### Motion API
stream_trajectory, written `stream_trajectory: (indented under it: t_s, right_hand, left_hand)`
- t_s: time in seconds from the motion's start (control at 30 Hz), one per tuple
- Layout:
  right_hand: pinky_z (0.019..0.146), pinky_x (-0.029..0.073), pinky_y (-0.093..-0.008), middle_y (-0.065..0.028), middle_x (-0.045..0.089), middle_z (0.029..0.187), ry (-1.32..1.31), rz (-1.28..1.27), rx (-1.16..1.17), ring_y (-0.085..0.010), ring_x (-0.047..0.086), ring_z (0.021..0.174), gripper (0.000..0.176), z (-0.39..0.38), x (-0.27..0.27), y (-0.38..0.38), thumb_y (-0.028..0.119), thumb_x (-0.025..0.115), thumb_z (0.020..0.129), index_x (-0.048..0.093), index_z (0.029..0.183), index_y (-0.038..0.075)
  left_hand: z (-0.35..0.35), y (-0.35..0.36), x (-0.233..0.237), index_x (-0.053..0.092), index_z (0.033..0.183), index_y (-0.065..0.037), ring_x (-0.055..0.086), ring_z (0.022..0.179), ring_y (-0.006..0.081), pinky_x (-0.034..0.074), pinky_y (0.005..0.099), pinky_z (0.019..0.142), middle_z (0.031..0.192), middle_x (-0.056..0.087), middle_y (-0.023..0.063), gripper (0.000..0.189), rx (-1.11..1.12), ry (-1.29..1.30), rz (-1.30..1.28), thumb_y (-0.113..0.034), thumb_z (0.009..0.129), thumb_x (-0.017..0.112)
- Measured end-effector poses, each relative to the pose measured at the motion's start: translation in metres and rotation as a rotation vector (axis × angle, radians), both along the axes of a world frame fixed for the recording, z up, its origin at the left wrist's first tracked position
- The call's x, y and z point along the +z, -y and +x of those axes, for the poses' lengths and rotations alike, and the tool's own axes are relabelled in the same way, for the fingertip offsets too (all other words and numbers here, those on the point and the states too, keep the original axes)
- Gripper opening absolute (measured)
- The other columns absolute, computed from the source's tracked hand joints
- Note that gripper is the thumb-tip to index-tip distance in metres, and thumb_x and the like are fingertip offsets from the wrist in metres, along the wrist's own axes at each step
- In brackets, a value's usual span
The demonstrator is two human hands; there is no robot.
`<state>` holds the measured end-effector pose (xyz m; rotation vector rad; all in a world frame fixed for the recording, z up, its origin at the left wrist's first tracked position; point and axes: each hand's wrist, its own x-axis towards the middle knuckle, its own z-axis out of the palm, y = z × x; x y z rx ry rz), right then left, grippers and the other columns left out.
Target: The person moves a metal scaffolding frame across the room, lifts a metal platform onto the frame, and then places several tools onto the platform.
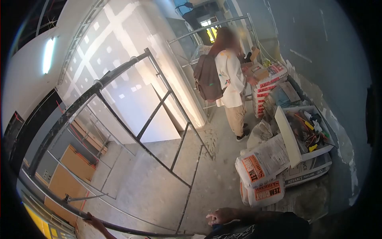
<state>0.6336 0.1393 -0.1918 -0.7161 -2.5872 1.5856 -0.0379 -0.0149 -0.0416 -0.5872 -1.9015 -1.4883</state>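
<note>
Two hands show at the bottom of the view, both close to the scaffold frame [119, 68]. The left hand [94, 221] sits on the frame's lower rail [127, 231], fingers folded over the tube and gripping it. That rail is a dark, round metal pipe, scuffed and spattered with pale dust, curving along the nearest edge of the frame. The right hand [223, 216], in a dark sleeve, is just right of the frame's near end. Its fingers are loosely curled and nothing is visible in them.

Beyond the frame's right side lie stacked cement bags [262, 163], white with orange lettering. A pale board [288, 137] leans against them, and behind it is a white box [324, 148] of tools. At the frame's far end another person [230, 75] stands facing away, in a light jacket with a dark backpack [207, 77].
</note>
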Motion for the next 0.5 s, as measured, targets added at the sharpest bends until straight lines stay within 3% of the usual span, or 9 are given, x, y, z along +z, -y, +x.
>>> stream_trajectory:
  t_s: [0.17,0.5]
  right_hand:
    - [0.085,0.047,-0.0391,-0.0172,0.066,0.104,-0.005,0.031,-0.005,-0.0324,0.063,0.098,0.06,0.002,-0.009,-0.004,0.05,0.052,0.09,0.049,0.129,0.005]
    - [0.085,0.048,-0.0397,-0.018,0.065,0.106,0.014,-0.007,-0.033,-0.033,0.063,0.099,0.06,0.009,-0.002,-0.004,0.052,0.052,0.089,0.05,0.129,0.006]
  left_hand:
    - [0.013,0.0,0.007,0.037,0.128,0.01,0.056,0.101,0.0392,0.047,0.0433,0.083,0.116,0.051,0.0297,0.061,-0.007,0.083,0.012,-0.038,0.094,0.055]
    - [-0.007,0.0,-0.001,0.039,0.126,0.01,0.055,0.101,0.0397,0.046,0.0438,0.084,0.115,0.051,0.0298,0.058,0.048,0.004,0.01,-0.034,0.093,0.058]
